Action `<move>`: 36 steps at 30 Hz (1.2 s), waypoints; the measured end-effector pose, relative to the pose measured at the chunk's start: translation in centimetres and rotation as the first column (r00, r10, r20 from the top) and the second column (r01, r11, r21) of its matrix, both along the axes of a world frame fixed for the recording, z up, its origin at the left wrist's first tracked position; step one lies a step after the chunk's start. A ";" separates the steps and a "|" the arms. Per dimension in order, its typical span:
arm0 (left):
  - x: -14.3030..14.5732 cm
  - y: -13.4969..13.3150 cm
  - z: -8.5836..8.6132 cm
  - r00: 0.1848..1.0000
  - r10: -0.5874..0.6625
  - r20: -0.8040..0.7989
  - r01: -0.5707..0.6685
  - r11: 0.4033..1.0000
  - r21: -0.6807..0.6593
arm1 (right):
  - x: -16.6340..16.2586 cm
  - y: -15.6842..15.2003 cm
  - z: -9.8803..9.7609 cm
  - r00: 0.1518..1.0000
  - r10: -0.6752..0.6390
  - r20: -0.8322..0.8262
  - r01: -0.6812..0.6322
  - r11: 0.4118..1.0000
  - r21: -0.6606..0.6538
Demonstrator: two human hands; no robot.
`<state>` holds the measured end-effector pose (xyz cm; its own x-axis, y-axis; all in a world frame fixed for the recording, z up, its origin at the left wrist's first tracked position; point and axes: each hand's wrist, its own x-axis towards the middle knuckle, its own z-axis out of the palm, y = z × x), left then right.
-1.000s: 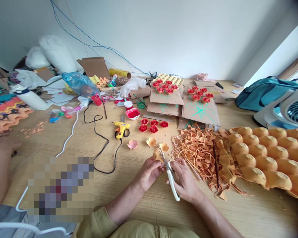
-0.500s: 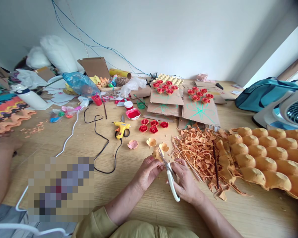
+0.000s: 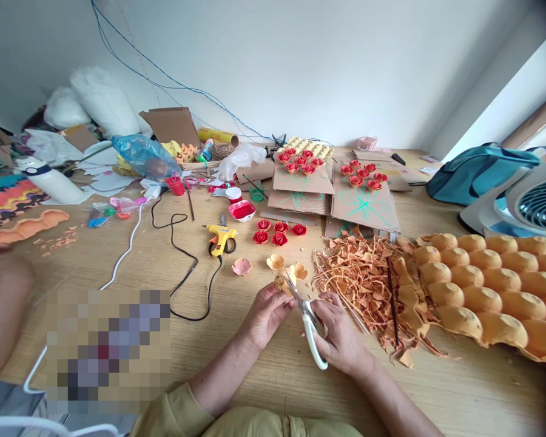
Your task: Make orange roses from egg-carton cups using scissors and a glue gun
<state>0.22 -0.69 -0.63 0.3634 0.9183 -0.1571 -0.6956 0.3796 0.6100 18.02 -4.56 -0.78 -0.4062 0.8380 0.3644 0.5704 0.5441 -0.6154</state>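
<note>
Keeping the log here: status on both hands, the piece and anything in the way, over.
Left hand pinching orange cup. Right hand gripping white-handled scissors, up against cup. Flower-shaped cutout just beyond; scrap pile off right.

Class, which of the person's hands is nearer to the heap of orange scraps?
Right. The right hand, holding white-handled scissors, is just in front of the heap of orange scraps and slightly left; the left hand, pinching a small tan piece, is farther left.

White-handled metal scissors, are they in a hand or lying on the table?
In hand: the right hand grips the scissors, their blades at the yellow-orange pulp piece pinched in the left hand.
</note>
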 end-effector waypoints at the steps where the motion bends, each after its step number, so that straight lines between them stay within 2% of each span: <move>1: 0.0 0.0 0.0 1.000 0.002 0.004 -0.002 1.000 0.000 | 0.0 0.0 -0.1 1.000 0.000 -0.003 0.000 1.000 0.001; 7: -0.1 0.1 0.0 1.000 -0.013 0.023 0.013 1.000 0.010 | 0.0 0.2 -0.4 0.996 -0.048 -0.073 0.047 0.999 -0.010; 11: 0.0 -0.1 -0.1 1.000 -0.020 -0.008 0.020 1.000 0.023 | 0.1 0.2 -0.4 0.960 -0.182 -0.215 0.152 0.977 -0.148; 13: 0.1 -0.3 -0.1 0.998 -0.030 -0.052 0.032 0.999 0.040 | 0.1 0.1 -0.3 0.913 -0.234 -0.333 0.146 0.952 -0.270; 15: 0.3 -0.4 0.0 0.992 -0.043 -0.120 0.052 0.996 0.077 | -0.1 0.1 -0.2 0.836 -0.258 -0.484 0.073 0.927 -0.368; 18: 0.5 -0.7 0.1 0.973 -0.061 -0.223 0.100 0.981 0.168 | -0.5 0.2 0.1 0.684 -0.284 -0.672 -0.043 0.904 -0.426; 20: 0.7 -0.8 0.1 0.957 -0.074 -0.279 0.140 0.965 0.224 | -0.7 0.2 0.3 0.616 -0.324 -0.718 -0.067 0.887 -0.458; 23: 0.8 -0.9 0.1 0.939 -0.085 -0.334 0.177 0.950 0.256 | -0.8 0.1 0.4 0.574 -0.371 -0.730 -0.066 0.868 -0.493; 26: 0.8 -0.9 0.1 0.933 -0.100 -0.345 0.199 0.944 0.264 | -0.7 0.0 0.4 0.564 -0.374 -0.737 -0.077 0.864 -0.498; 29: 0.5 -0.8 0.1 0.936 -0.128 -0.328 0.225 0.934 0.278 | -0.4 0.1 0.5 0.588 -0.345 -0.731 -0.087 0.872 -0.482; 33: 0.2 -0.5 -0.1 0.953 -0.144 -0.267 0.208 0.951 0.228 | 0.2 0.1 0.3 0.667 -0.286 -0.688 -0.128 0.866 -0.483; 36: 0.0 -0.3 -0.2 0.937 -0.172 -0.305 0.224 0.964 0.145 | 0.7 0.1 -0.2 0.759 -0.230 -0.609 -0.128 0.865 -0.486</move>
<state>0.24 -0.94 -0.86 0.5040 0.8545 -0.1259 -0.4025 0.3613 0.8411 18.74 -4.47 -0.98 -0.1828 0.9808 0.0685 -0.0297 0.0641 -0.9975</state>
